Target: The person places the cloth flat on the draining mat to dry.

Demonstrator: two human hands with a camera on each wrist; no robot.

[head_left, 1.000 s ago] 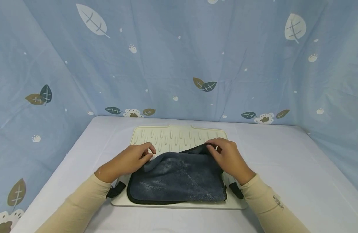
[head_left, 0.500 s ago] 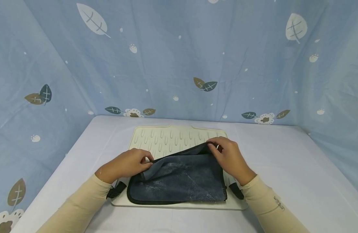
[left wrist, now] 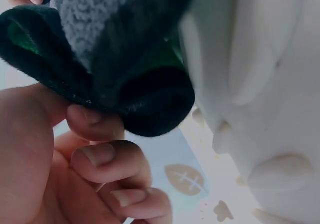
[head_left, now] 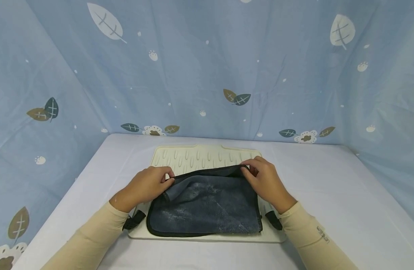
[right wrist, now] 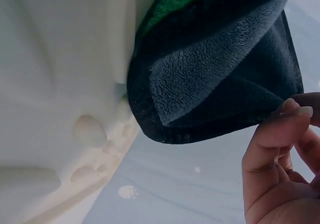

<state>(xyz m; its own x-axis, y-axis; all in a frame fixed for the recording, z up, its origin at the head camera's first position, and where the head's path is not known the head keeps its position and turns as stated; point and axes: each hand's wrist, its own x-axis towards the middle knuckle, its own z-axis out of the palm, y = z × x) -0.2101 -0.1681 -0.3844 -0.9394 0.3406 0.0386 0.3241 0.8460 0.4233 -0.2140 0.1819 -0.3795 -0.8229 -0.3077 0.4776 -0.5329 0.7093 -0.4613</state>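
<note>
A dark blue-grey cloth (head_left: 207, 206) with black edging lies folded on a cream ridged mat (head_left: 180, 157). My left hand (head_left: 147, 185) pinches the cloth's upper left edge between thumb and fingers. At the upper right corner my right hand (head_left: 265, 180) pinches the black edging. Between the two hands the far edge is lifted and runs nearly straight, with the layer below it bulging. In the left wrist view the cloth (left wrist: 95, 23) curls over above the fingertips, showing some green inside. The right wrist view shows the cloth (right wrist: 210, 73) hanging from the pinch, with a green patch too.
The mat rests on a white-covered table (head_left: 328, 187). Black straps (head_left: 135, 220) sit at both wrists, beside cream sleeves (head_left: 92, 236). Behind the table hangs a blue curtain (head_left: 207, 75) with leaf prints.
My left hand was apart from the cloth, then came down, pinched its upper left edge and raised it slightly. My right hand kept its pinch, nearly still.
</note>
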